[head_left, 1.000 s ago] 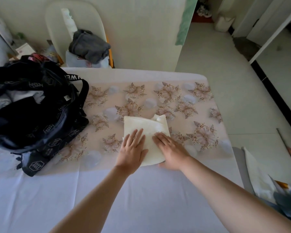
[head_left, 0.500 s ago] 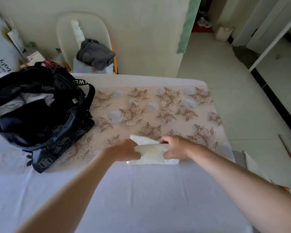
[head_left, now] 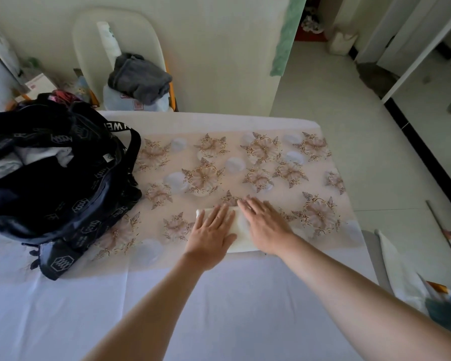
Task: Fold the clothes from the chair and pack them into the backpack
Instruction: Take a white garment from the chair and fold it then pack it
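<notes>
Palms down and fingers straight, slightly spread, the left hand (head_left: 211, 230) and the right hand (head_left: 267, 225) press side by side on a small folded cream cloth (head_left: 239, 239). Neither hand is pinching it. The cloth lies on the table (head_left: 219, 313), at the near edge of the flowered runner (head_left: 245, 157), and the hands hide most of it. What shows is a pale, thick little packet. One end pokes out past the left fingertips and a soft rounded edge sits below the palms. Its long side seems to run across the table from left to right, tilted a little. The backpack (head_left: 63, 183) stands well off to the left, black with a printed pattern, its mouth gaping upward and light fabric already inside. The left hand is the nearer one to it, so I'd judge the packet has to travel sideways to the left and drop in from above. The fold looks finished bar the flattening. Beyond the far edge of the table, the chair (head_left: 89, 48) holds a crumpled grey garment (head_left: 138, 79) on top of a pale blue piece (head_left: 115, 99), so by my reckoning there is more left to fold.
</notes>
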A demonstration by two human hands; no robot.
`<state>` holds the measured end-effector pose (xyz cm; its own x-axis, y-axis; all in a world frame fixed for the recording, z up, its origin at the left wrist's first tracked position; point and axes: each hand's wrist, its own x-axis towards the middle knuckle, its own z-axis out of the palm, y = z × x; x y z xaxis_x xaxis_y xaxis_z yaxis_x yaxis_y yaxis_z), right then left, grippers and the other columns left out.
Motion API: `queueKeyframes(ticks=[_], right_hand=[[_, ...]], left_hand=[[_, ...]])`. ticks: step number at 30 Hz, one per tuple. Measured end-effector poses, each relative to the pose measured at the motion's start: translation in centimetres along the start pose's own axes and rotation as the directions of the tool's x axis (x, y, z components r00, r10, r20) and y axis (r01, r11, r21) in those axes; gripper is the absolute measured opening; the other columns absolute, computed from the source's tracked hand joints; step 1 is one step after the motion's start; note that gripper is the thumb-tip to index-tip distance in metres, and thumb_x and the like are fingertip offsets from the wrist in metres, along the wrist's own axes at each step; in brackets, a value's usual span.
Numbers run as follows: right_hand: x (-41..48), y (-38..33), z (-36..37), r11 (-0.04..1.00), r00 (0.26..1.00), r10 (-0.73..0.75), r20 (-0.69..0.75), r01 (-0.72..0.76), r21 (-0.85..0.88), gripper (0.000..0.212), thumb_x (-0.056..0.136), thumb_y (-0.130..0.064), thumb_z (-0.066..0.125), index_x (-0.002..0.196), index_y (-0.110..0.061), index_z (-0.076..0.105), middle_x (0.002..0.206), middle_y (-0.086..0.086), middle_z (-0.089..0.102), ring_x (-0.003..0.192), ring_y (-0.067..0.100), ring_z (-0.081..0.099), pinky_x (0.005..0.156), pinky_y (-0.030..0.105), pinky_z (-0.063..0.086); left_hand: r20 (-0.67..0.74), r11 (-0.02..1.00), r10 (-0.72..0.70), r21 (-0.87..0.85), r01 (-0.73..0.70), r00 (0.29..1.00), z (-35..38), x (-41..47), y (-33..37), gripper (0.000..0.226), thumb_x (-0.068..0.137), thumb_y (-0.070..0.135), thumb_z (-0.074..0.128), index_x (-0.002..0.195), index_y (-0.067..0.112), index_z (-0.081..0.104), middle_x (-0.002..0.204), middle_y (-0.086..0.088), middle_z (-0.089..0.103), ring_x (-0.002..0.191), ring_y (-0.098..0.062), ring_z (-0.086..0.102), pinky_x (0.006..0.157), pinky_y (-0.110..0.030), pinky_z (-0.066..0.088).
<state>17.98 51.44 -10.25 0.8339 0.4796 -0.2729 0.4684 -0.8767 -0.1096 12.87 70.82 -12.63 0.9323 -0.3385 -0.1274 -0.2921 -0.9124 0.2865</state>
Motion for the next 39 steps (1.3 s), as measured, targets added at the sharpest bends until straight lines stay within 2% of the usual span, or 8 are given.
queueKeyframes(ticks=[4, 10, 15, 19, 22, 25, 30, 39], right_hand=[[-0.9, 0.2, 2.3, 0.982, 0.999, 0.031, -0.02, -0.027, 0.188, 0.064, 0.097, -0.033, 0.011, 0.158, -0.019, 0.02, 0.163, 0.009, 0.021, 0.149, 0.036, 0.017, 0.121, 0.048, 0.021], [-1.9, 0.0, 3.7, 0.968, 0.982, 0.043, -0.185, 0.005, 0.252, 0.057, 0.1, -0.026, 0.025, 0.155, -0.013, 0.029, 0.158, 0.017, 0.03, 0.145, 0.03, 0.014, 0.121, 0.047, 0.019], [-2.2, -0.2, 3.9, 0.96, 0.991, 0.126, -0.054, -0.108, 0.258, 0.066, 0.095, -0.044, 0.007, 0.159, -0.028, 0.007, 0.165, 0.006, 0.008, 0.152, 0.032, 0.003, 0.117, 0.051, 0.029], [-2.8, -0.6, 3.8, 0.976, 0.989, 0.139, -0.057, -0.127, 0.176, 0.064, 0.096, -0.042, 0.011, 0.157, -0.023, 0.016, 0.164, 0.011, 0.014, 0.152, 0.035, 0.01, 0.115, 0.057, 0.03], [-2.9, -0.5, 2.8, 0.991, 0.979, 0.085, -0.185, -0.064, 0.117, 0.054, 0.086, -0.031, 0.035, 0.134, -0.01, 0.045, 0.157, 0.021, 0.029, 0.146, 0.041, 0.027, 0.11, 0.066, 0.031], [-2.3, 0.0, -1.0, 0.96, 0.958, -0.008, -0.288, 0.088, 0.266, 0.066, 0.072, -0.03, 0.057, 0.133, -0.014, 0.039, 0.159, 0.017, 0.023, 0.149, 0.031, 0.02, 0.118, 0.057, 0.023], [-1.0, -0.6, -7.5, 0.978, 0.982, -0.103, 0.159, 0.072, 0.194, 0.115, 0.065, -0.052, 0.074, 0.155, -0.044, 0.003, 0.155, -0.006, 0.04, 0.136, 0.025, 0.041, 0.112, 0.035, 0.03], [-2.7, -4.9, -6.4, 0.953, 0.96, -0.268, 0.084, 0.277, -0.125, 0.036, 0.071, -0.045, 0.063, 0.1, -0.023, 0.069, 0.106, -0.003, 0.063, 0.123, 0.022, 0.043, 0.121, 0.057, -0.002]], left_hand=[[-0.008, 0.995, -0.059, -0.081, 0.058, 0.998, 1.1, -0.1, -0.8, 0.076, 0.097, 0.06, -0.003, 0.158, 0.017, 0.011, 0.163, 0.003, -0.004, 0.151, -0.016, -0.009, 0.123, -0.047, -0.002], [0.103, 0.777, -0.437, -0.458, 0.432, 0.894, 0.1, -0.1, 0.3, 0.069, 0.103, 0.036, 0.038, 0.158, 0.015, 0.001, 0.165, -0.002, -0.01, 0.151, -0.029, -0.003, 0.122, -0.045, 0.008], [0.3, 0.327, -0.717, -0.652, 0.684, 0.629, -3.0, 1.6, 0.7, 0.078, 0.083, 0.038, 0.071, 0.146, 0.017, 0.031, 0.14, -0.011, 0.039, 0.122, -0.031, 0.046, 0.095, -0.04, 0.046], [0.496, 0.081, -0.649, -0.709, 0.7, 0.577, -4.3, 2.3, -0.1, 0.061, 0.073, 0.032, 0.081, 0.124, 0.011, 0.056, 0.109, -0.005, 0.063, 0.098, -0.024, 0.06, 0.083, -0.037, 0.053], [0.419, 0.22, -0.616, -0.722, 0.656, 0.668, -5.2, 1.7, 0.0, 0.045, 0.071, 0.024, 0.083, 0.111, 0.015, 0.064, 0.096, -0.001, 0.066, 0.087, -0.02, 0.062, 0.077, -0.033, 0.053], [0.251, 0.35, -0.545, -0.799, 0.489, 0.8, -6.6, 0.3, 0.3, 0.031, 0.073, 0.016, 0.082, 0.1, 0.025, 0.068, 0.093, 0.003, 0.069, 0.086, -0.02, 0.063, 0.068, -0.032, 0.055], [0.003, 0.563, -0.388, -0.791, 0.24, 0.922, -8.6, -2.0, 0.8, 0.043, 0.068, 0.004, 0.083, 0.085, 0.04, 0.069, 0.088, 0.015, 0.069, 0.072, 0.002, 0.058, 0.058, -0.01, 0.045], [0.152, 0.794, -0.166, -0.565, 0.224, 0.974, -9.5, -6.4, -0.1, 0.038, 0.07, 0.023, 0.078, 0.098, 0.035, 0.055, 0.095, 0.017, 0.057, 0.088, -0.005, 0.055, 0.071, -0.017, 0.045]])
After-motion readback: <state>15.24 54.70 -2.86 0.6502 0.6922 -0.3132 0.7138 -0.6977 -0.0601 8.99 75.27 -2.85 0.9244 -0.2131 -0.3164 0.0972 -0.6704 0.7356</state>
